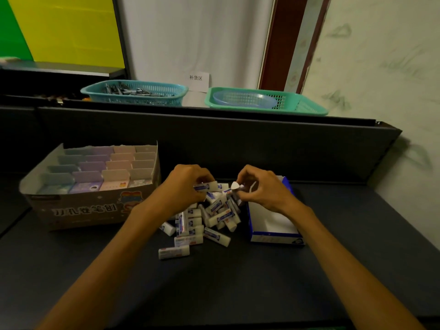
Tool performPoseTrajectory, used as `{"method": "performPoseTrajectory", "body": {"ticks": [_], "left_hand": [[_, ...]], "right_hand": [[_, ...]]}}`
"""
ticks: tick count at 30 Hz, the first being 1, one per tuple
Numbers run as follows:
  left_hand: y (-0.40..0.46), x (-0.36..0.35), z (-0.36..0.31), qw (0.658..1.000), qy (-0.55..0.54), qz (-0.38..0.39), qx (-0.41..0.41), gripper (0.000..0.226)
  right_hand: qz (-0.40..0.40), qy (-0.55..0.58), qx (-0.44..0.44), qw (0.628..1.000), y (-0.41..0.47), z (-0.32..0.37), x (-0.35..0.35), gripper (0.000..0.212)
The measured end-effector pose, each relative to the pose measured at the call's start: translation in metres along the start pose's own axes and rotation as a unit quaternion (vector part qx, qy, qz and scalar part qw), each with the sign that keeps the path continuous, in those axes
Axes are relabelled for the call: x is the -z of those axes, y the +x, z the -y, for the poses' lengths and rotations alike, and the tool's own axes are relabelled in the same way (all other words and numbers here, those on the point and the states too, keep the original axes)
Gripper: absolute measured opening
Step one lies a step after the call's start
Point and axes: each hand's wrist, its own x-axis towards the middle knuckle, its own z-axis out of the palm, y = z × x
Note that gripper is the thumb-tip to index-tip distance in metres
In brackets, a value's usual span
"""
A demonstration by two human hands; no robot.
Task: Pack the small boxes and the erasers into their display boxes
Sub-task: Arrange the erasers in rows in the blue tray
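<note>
Left hand grips an eraser over the eraser pile; right hand pinches another eraser beside blue display box on tabletop.

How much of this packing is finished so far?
The grey display box already looks full of small boxes. The left hand and right hand each grip an eraser from the pile. The blue display box shows only bare floor, so the erasers remain.
</note>
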Motion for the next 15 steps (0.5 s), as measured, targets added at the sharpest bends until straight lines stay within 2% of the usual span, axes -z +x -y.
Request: {"method": "performPoseTrajectory", "body": {"ticks": [3, 7, 11, 15], "left_hand": [[0.004, -0.002, -0.001, 1.0, -0.025, 0.002, -0.002, 0.033], [0.018, -0.005, -0.011, 1.0, 0.005, -0.023, -0.011, 0.034], [0.035, -0.01, -0.029, 0.998, -0.051, -0.04, -0.025, 0.037], [0.055, -0.022, -0.049, 0.993, -0.11, -0.047, 0.009, 0.037]], "right_hand": [[-0.031, 0.004, -0.002, 1.0, 0.0, -0.004, 0.006, 0.028], [-0.051, 0.006, -0.018, 0.999, -0.009, -0.014, 0.024, 0.026], [-0.07, 0.035, -0.061, 0.995, -0.02, -0.032, 0.045, 0.021], [-0.077, 0.067, -0.101, 0.99, -0.029, -0.052, 0.066, 0.026]]}}
